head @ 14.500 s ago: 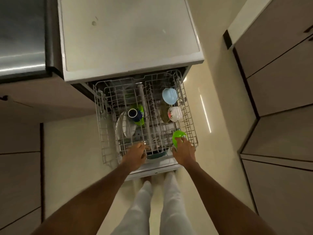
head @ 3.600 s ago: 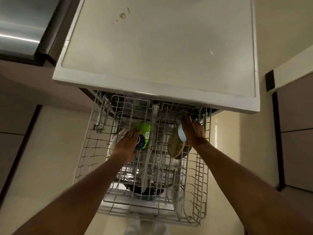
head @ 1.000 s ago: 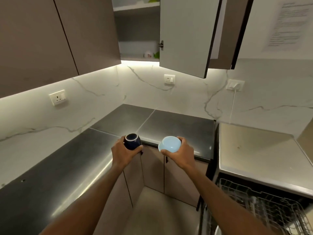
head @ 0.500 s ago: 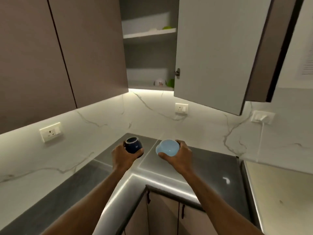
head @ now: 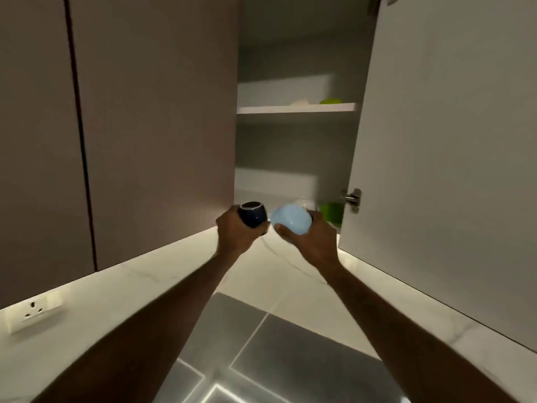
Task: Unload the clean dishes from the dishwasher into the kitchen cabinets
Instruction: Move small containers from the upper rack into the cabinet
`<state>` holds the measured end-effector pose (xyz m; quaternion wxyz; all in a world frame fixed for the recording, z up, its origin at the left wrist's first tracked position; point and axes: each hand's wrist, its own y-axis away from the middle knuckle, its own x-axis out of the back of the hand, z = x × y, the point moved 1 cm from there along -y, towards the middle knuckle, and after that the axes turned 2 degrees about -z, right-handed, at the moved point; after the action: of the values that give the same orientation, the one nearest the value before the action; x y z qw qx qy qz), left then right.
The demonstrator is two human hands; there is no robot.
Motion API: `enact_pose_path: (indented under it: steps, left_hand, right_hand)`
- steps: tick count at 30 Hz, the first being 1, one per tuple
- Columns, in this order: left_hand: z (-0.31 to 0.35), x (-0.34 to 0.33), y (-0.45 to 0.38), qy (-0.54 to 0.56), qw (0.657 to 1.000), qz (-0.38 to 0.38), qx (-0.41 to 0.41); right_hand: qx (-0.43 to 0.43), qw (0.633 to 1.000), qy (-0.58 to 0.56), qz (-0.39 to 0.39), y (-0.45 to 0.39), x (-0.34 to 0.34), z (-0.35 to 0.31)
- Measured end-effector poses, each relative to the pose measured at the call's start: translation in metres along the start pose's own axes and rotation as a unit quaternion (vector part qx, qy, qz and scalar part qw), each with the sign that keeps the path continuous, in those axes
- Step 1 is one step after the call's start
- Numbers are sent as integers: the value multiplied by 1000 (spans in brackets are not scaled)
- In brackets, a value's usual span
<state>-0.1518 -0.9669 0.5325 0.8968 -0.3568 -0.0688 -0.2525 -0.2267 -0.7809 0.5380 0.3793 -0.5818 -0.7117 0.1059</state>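
My left hand (head: 234, 234) grips a small dark blue cup (head: 252, 214), mouth up. My right hand (head: 309, 239) grips a light blue bowl (head: 291, 218) tilted on its side. Both are raised in front of the open wall cabinet, level with its bottom shelf (head: 273, 193). A white patterned cup (head: 305, 203) and a green cup (head: 331, 212) stand on that shelf, just behind the bowl. The dishwasher is out of view.
The cabinet's door (head: 450, 158) stands open to the right, its hinge (head: 352, 199) near my right hand. The upper shelf (head: 296, 108) carries a green item (head: 330, 100) and a white one. Shut brown cabinet doors (head: 151, 123) are left. Dark counter (head: 261, 353) and a wall socket (head: 33, 308) lie below.
I have come closer to the cabinet and raised both hands, with cup and bowl, from above the counter up to the bottom shelf. The view has tilted upward.
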Motion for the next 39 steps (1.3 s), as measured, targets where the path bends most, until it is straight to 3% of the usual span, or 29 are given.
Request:
enact_pose_path:
  steps: [5, 8, 13, 18, 23, 31, 35, 39]
  left_hand:
    - [-7, -46, -119, -29, 998, -49, -12]
    - [-22, -70, -168, -38, 998, -42, 6]
    - [-56, -109, -212, -43, 997, -55, 16]
    - [-81, -127, -234, -65, 996, -38, 53]
    - [-95, -136, -244, -82, 993, -52, 73]
    - [-105, -140, -248, -74, 992, -74, 67]
    - [-109, -139, -251, -81, 991, -89, 52]
    - [-107, -137, -246, -70, 992, -88, 48]
  right_hand:
    - [26, 999, 24, 14, -109, -27, -6]
    - [2, 999, 44, -4, -168, -41, -1]
    - [-12, 997, 69, -23, -234, -81, 24]
    - [-27, 978, 186, -90, -271, -117, 54]
    - [3, 920, 340, -195, -288, -130, 65]
    - [17, 860, 445, -248, -288, -145, 63]
    - [10, 850, 464, -250, -283, -149, 65]
    - [18, 867, 449, -214, -268, -141, 65]
